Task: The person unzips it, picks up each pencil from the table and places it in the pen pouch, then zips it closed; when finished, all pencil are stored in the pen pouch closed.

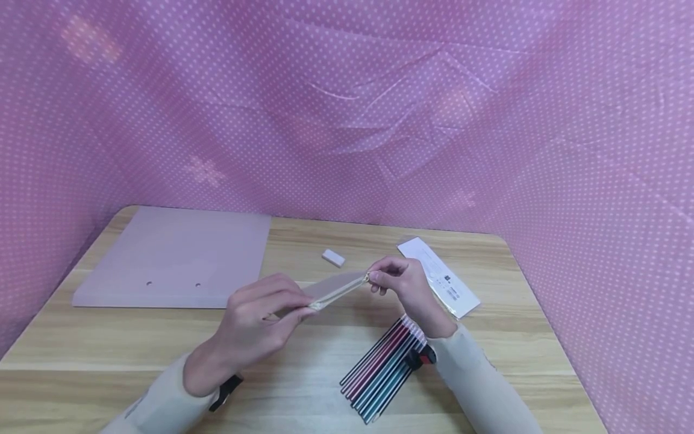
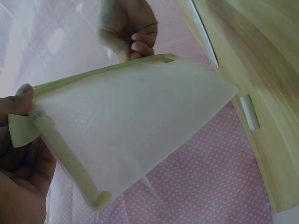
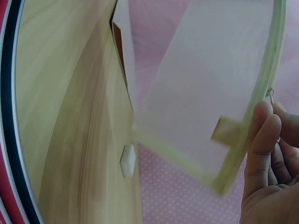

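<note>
Pink dotted cloth: hung (image 1: 347, 108) behind the worktop and along both its sides.
Worktop: pale wood grain (image 1: 108, 343), with rounded far corners.
Pale pink panel: lies flat (image 1: 179, 253) at the far left corner; the head view shows two small holes near its front edge.
Mesh pouch: held in the air (image 2: 131, 116) above the middle of the worktop, between the two hands. The head view shows it nearly edge-on; the left wrist view shows its broad, see-through face and cream trim.
Left hand: thumb and fingers (image 1: 260, 319) closed on one end of the pouch. Only the left wrist view shows a cream tab (image 2: 22, 131) there, poking out between them.
Right hand: thumb and forefinger pinched together (image 1: 401, 289) at the pouch's other end, other fingers curled.
Pencils: a slanting row (image 1: 379, 367) of reds, greens and dark tones, right of centre towards the near edge, partly under the right wrist.
White packet: flat, near the far right corner (image 1: 438, 274); its barcode shows in the head view alone.
White block: small (image 1: 333, 258), near the middle of the far edge.
Zip pull: metal (image 3: 271, 93), at the right fingertips; its looped shape is clearest in the right wrist view.
</note>
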Tool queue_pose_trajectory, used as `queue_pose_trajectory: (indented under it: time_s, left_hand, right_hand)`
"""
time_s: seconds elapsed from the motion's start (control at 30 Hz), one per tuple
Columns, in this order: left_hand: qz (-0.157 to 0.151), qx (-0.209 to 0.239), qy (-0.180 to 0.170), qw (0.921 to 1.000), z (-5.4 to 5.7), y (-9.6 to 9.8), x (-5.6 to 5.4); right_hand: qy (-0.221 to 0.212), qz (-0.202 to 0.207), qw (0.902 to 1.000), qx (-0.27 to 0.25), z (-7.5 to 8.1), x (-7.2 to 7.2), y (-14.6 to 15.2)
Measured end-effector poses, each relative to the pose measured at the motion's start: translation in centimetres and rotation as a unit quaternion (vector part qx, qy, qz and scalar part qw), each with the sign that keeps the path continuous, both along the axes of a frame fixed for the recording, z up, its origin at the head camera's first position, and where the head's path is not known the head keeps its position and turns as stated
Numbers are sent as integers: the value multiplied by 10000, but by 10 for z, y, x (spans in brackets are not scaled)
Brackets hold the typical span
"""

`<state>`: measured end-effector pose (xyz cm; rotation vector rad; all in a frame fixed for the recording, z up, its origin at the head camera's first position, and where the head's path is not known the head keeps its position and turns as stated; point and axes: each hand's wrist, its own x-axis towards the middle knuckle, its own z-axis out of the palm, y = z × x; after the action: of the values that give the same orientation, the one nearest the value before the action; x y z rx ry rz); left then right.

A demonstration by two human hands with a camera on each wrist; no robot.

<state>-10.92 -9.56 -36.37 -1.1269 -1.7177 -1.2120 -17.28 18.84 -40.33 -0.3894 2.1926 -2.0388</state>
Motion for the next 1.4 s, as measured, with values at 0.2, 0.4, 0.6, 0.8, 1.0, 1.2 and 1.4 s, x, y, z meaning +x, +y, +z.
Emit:
queue_pose_trajectory:
  time_s: [0.2, 0.4, 0.6, 0.8, 1.0, 1.2, 1.4]
  left_hand:
    - [-12, 88, -80, 9999, 1, -1, 0]
    - [-36, 130, 48, 9999, 1, -2, 0]
    - [-43, 174, 141, 9997, 3, -3, 1]
    - [-44, 210, 206, 9996, 4, -3, 1]
    - [-74, 222, 196, 9995, 4, -3, 0]
    - [-135, 238, 337, 9991, 4, -2, 0]
    - [-482, 433, 801, 9947, 7, 3, -2]
  right_hand:
    - [-121, -155, 9997, -113, -3, -8, 8]
    - [-95, -181, 9997, -133, -4, -12, 11]
    - [-173, -327, 9993, -94, -8, -18, 16]
    - [-207, -544, 9983, -39, -11, -26, 25]
    - [-279, -679, 9973, 49, -12, -31, 33]
    - [-348, -705, 9969, 67, -12, -32, 33]
    - [-333, -799, 9962, 75, -13, -32, 34]
